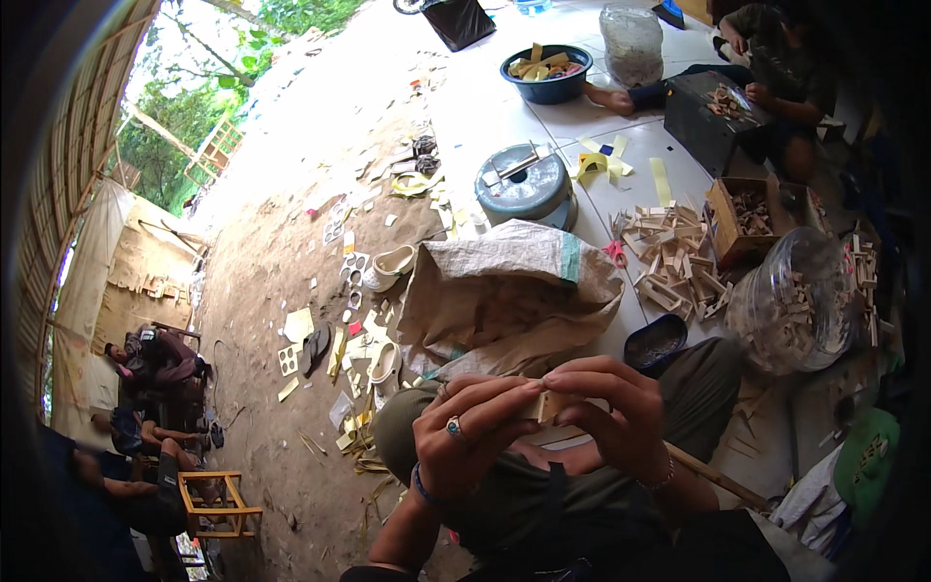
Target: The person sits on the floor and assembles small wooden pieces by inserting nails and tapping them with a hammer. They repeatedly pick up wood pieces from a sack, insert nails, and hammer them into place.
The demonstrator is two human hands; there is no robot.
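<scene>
At lower left stands a wooden stool (225,510); at lower centre, the left hand (461,427), fingers bent, holds one side of a small wooden piece (549,407), and the right hand (621,412) pinches its other side between thumb and fingers; at centre right, wooden blocks (671,257) lie heaped near a clear container (756,320).

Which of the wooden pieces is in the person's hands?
The pale wooden piece held between the left hand and the right hand; unlike it, those in the heap lie on the tiled floor.

Probably an open-sided workshop, with wooden pieces (669,247) heaped on tiles (582,126) and scraps (298,323) littering dirt (257,388).
</scene>
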